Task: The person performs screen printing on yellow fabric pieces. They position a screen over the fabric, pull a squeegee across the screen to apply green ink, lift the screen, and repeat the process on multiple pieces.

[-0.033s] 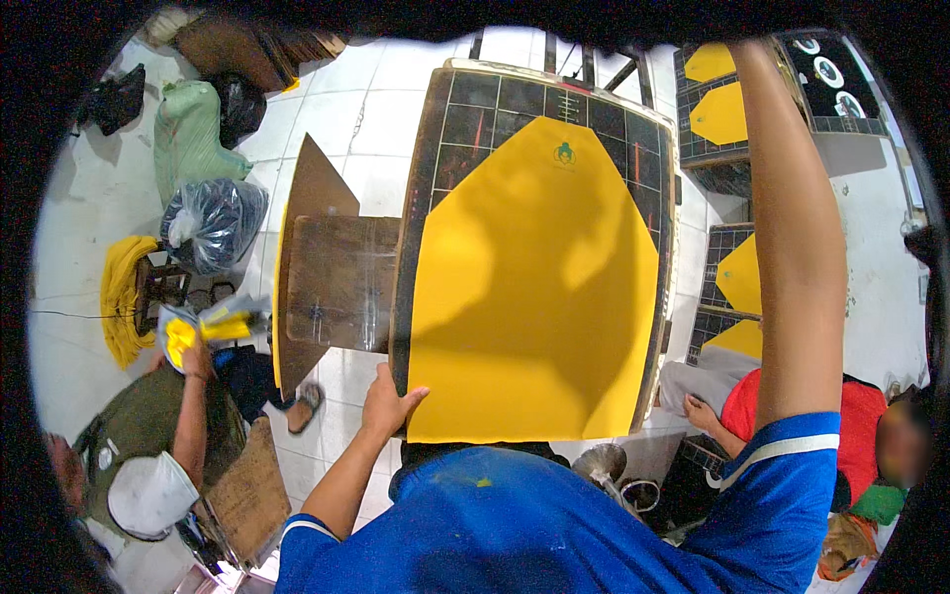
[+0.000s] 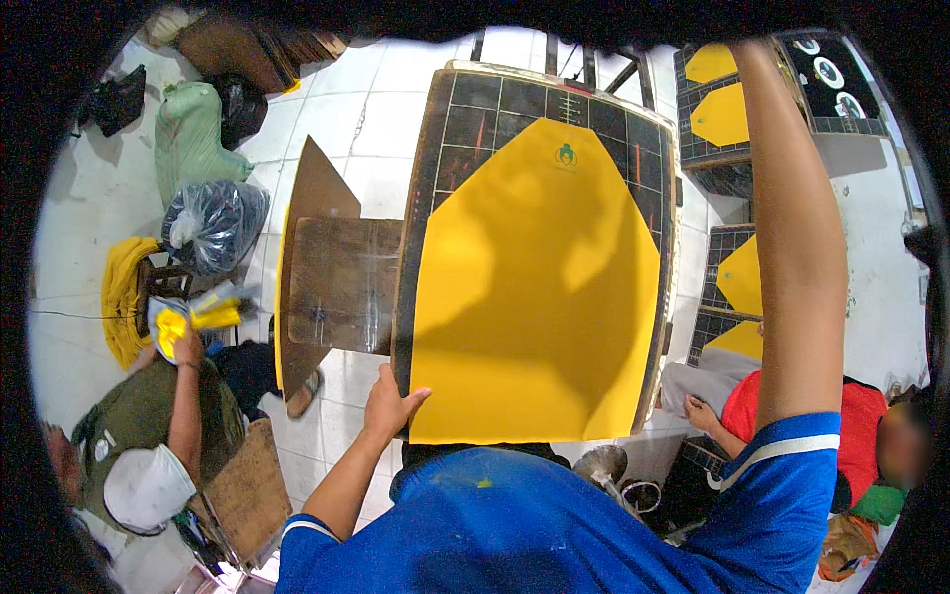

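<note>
A yellow apron-shaped cloth panel (image 2: 534,346) lies flat on a black, grid-marked board (image 2: 475,124). Near its narrow far end sits a small green emblem (image 2: 565,154). My shadow falls across the cloth. At the near left corner my left hand (image 2: 392,404) grips the board's side edge, its thumb resting over the cloth's edge; some of its fingers are partly hidden. My right arm (image 2: 797,228) is raised and stretches up along the right side. The right hand lies beyond the top of the picture, so what it does is hidden.
Left of the board stands a brown wooden stand (image 2: 341,282). More yellow panels (image 2: 720,117) lie on dark boards at right. A co-worker (image 2: 148,436) at left handles yellow material; another in red (image 2: 802,416) sits at right. Bags (image 2: 213,226) and yellow cloth (image 2: 124,302) sit far left.
The left co-worker's hand and yellow material have shifted slightly left. That person's foot has moved too. My left hand and right arm stay in place.
</note>
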Motion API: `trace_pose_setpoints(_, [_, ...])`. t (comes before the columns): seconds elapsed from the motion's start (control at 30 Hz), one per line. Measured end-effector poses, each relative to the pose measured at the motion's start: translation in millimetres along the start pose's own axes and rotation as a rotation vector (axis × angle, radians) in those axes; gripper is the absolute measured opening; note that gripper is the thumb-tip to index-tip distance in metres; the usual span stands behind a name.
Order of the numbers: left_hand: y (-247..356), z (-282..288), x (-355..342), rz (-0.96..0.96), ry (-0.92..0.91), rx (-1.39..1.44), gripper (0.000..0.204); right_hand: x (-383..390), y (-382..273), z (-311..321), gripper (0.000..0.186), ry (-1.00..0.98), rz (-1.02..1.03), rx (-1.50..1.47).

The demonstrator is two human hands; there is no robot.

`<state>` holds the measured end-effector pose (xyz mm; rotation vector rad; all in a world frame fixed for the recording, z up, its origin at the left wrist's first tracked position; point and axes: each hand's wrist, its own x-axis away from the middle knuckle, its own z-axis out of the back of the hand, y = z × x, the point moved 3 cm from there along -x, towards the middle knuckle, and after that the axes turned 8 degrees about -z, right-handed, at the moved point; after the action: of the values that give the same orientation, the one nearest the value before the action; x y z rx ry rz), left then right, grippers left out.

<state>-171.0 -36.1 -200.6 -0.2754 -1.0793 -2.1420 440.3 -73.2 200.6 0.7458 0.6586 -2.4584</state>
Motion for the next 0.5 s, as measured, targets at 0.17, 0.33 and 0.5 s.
trace_pose_setpoints(0.17, [8, 7, -5, 0.007, -0.047, -0.003, 0.073, -8, 0, 0, 0.078, 0.004, 0.013, -0.003])
trace_pose_setpoints(0.33, [10, 14, -15, 0.038, -0.101, -0.178, 0.079, -68, 57, -33, 0.076, -0.019, 0.010, -0.027])
trace_pose_setpoints(0.5, [11, 41, -42, -0.096, -0.213, -0.402, 0.077, -103, 103, -68, 0.049, -0.009, 0.369, 0.683])
